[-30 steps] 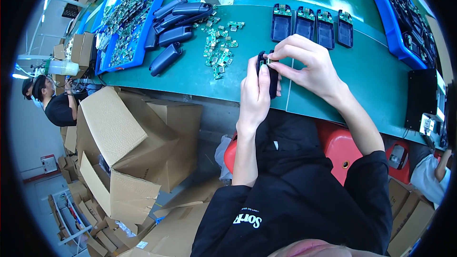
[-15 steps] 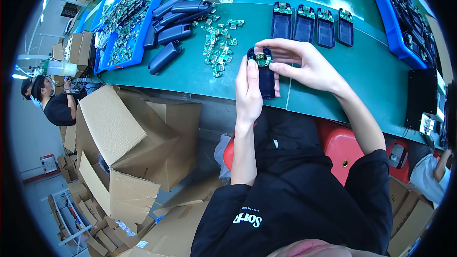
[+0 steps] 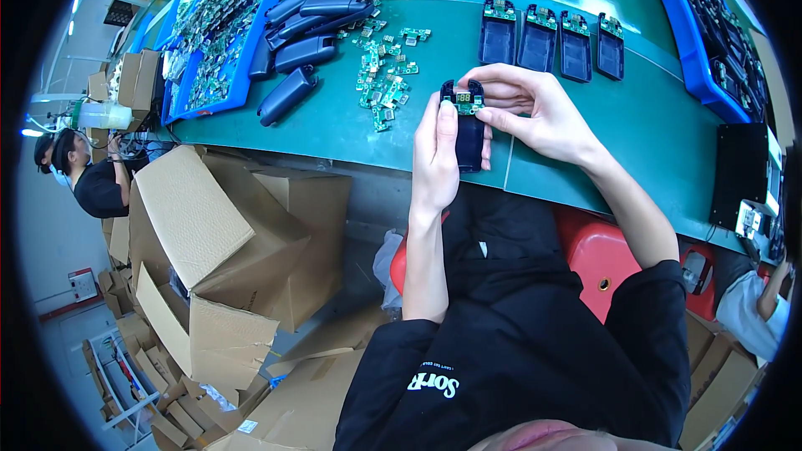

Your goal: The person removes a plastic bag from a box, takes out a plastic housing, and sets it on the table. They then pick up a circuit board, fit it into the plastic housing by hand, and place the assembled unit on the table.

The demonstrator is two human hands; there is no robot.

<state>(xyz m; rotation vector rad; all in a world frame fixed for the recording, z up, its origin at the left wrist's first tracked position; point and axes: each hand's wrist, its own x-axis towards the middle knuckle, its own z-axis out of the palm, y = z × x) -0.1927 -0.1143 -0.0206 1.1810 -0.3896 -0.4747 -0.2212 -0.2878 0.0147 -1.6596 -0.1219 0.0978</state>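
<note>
Between my hands, at the table's near edge, is a dark plastic housing [image 3: 469, 146] with its open side up. A small green circuit board [image 3: 464, 107] with a digit display sits across its upper end. My left hand [image 3: 436, 146] grips the housing's left side, thumb on the board's left end. My right hand [image 3: 535, 113] closes on the upper right, its thumb at the board's right end and its other fingers behind the housing. Loose circuit boards [image 3: 386, 83] lie in a scattered heap to the left. Beyond my right hand, several housings with boards [image 3: 537, 38] stand in a row.
Closed dark housings [image 3: 305, 52] are piled left of the loose boards. A blue bin of boards [image 3: 242, 75] stands far left, another blue bin [image 3: 689, 42] far right. Open cardboard boxes [image 3: 242, 242] crowd the left floor. A red stool [image 3: 591, 259] is beside me.
My right fingers have drawn back from the housing's top end, so more of its rim shows. The right thumb stays on the board's right end, and the left hand keeps its grip.
</note>
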